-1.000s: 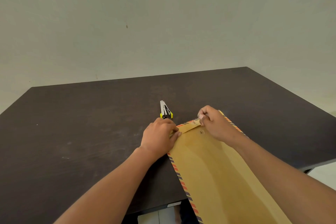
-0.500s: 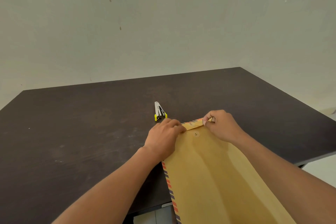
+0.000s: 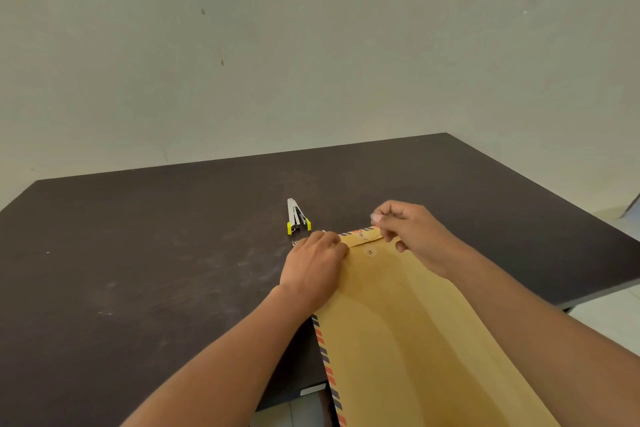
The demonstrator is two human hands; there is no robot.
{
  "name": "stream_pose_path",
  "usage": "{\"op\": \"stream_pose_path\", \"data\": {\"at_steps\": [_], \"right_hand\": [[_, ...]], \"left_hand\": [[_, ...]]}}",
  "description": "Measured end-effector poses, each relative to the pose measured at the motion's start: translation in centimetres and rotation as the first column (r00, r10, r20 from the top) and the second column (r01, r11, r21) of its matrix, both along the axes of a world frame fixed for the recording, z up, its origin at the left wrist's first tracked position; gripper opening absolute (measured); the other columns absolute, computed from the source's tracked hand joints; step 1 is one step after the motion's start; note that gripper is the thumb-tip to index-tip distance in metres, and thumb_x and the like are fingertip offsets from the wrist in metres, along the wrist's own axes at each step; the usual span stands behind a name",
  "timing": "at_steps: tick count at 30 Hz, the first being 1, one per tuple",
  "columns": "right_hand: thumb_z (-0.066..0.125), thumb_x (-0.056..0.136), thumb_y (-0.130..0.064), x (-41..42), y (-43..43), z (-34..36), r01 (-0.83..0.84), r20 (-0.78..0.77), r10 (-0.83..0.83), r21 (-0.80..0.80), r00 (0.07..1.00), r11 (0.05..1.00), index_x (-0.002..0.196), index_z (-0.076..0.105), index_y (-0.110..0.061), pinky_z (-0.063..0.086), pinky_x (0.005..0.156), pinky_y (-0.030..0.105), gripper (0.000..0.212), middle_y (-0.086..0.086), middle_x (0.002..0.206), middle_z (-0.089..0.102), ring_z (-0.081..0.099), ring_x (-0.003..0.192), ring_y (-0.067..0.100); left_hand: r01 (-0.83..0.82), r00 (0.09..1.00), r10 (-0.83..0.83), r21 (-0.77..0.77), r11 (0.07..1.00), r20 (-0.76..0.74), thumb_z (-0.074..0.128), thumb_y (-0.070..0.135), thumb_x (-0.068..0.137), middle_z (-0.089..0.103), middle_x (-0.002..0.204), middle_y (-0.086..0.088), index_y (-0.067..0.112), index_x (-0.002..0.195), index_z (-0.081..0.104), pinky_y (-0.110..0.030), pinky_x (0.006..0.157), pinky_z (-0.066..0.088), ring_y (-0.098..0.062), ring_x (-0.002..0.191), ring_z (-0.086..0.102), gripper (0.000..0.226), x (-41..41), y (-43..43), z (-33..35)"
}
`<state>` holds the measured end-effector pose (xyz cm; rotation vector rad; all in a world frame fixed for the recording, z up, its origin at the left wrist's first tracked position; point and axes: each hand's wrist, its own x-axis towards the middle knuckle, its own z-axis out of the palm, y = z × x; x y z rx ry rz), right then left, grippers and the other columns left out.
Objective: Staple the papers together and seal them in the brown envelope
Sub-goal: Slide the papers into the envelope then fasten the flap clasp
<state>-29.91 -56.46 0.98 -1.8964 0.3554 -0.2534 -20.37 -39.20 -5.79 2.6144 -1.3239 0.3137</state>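
Right hand (image 3: 412,232) has lifted off envelope (image 3: 398,322); left hand (image 3: 315,267) grips it.

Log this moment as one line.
left hand holds envelope flap | right hand pinched above flap, hold unclear | stapler idle on table
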Motion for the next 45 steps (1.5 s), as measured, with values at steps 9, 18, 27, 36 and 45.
{"op": "stream_pose_path", "data": {"at_steps": [9, 18, 27, 36, 45], "right_hand": [[0.061, 0.094, -0.039, -1.2, -0.9, 0.4, 0.058, -0.055, -0.062, -0.058, 0.997, 0.997, 0.048, 0.055, -0.005, 0.041, 0.079, 0.031, 0.057, -0.005, 0.047, 0.049, 0.054, 0.065, 0.014], [0.077, 0.084, -0.033, -2.4, -3.0, -2.4, 0.211, -0.075, -0.292, -0.528, 0.953, 0.823, 0.071, 0.067, -0.011, 0.042, 0.067, 0.029, 0.028, -0.003, 0.083, 0.067, 0.058, 0.080, 0.016], [0.070, 0.091, -0.023, -3.9, -2.3, -3.9, 0.068, -0.005, -0.096, -0.669, 0.995, 0.740, 0.082, 0.073, -0.024, 0.040, 0.065, 0.028, 0.009, -0.015, 0.054, 0.048, 0.045, 0.060, 0.003], [0.063, 0.096, -0.028, -3.6, -1.5, -4.4, 0.327, 0.303, -0.206, -0.433, 0.931, 0.840, 0.084, 0.072, -0.021, 0.048, 0.076, 0.035, 0.017, -0.006, 0.099, 0.071, 0.062, 0.095, 0.021], [0.054, 0.098, -0.020, -2.3, -1.0, -3.8, 0.385, 0.188, -0.340, -0.330, 0.922, 0.862, 0.088, 0.070, -0.020, 0.040, 0.054, 0.032, 0.019, -0.003, 0.059, 0.058, 0.048, 0.051, 0.017]], "left_hand": [[-0.059, 0.993, 0.067, 0.086, 0.995, -0.096, 0.046, 0.006, 0.091, 0.051, 0.130, -0.001, 0.024, 0.131, 0.051, -0.040, 0.075, 0.050, -0.026, 0.115, 0.052, 0.044, -0.6, -0.4, 1.1], [-0.020, 0.999, 0.028, 0.162, 0.987, -0.047, 0.042, 0.011, 0.096, 0.043, 0.135, -0.003, 0.032, 0.142, 0.042, -0.041, 0.085, 0.046, -0.028, 0.118, 0.047, 0.051, -0.6, -0.6, 1.6], [0.011, 0.995, 0.007, 0.174, 0.985, -0.101, 0.043, 0.007, 0.092, 0.040, 0.151, 0.010, 0.033, 0.144, 0.040, -0.044, 0.100, 0.043, -0.025, 0.128, 0.040, 0.059, -0.4, -0.6, 1.6], [-0.015, 0.989, 0.035, 0.139, 0.990, -0.143, 0.043, 0.007, 0.092, 0.042, 0.151, 0.009, 0.034, 0.144, 0.043, -0.045, 0.103, 0.041, -0.024, 0.132, 0.037, 0.058, -0.8, -0.4, 1.6], [-0.010, 0.994, 0.030, 0.188, 0.982, -0.103, 0.043, 0.011, 0.092, 0.037, 0.152, 0.006, 0.039, 0.152, 0.023, -0.045, 0.101, 0.042, -0.028, 0.129, 0.038, 0.070, -0.4, -0.4, 1.5]]}}
